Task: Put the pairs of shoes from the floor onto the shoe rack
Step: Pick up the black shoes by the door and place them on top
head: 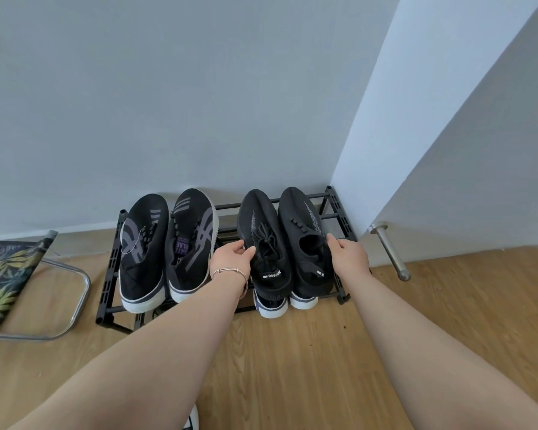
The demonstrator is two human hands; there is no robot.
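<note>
A low black metal shoe rack (109, 265) stands against the wall. On its left half sit two black sneakers with grey stripes, the left one (143, 252) beside the right one (191, 243). On its right half lie two black knit sneakers. My left hand (233, 259) grips the left side of the left knit sneaker (266, 243), thumb on its laces. My right hand (348, 256) holds the right side of the right knit sneaker (305, 240). Both heels stick out past the rack's front bar.
A folding stool (16, 274) with a leaf-print seat and chrome frame stands left of the rack. An open white door with a metal handle (389, 249) is at the right. Wood floor lies in front; a white shoe edge (193, 418) shows at the bottom.
</note>
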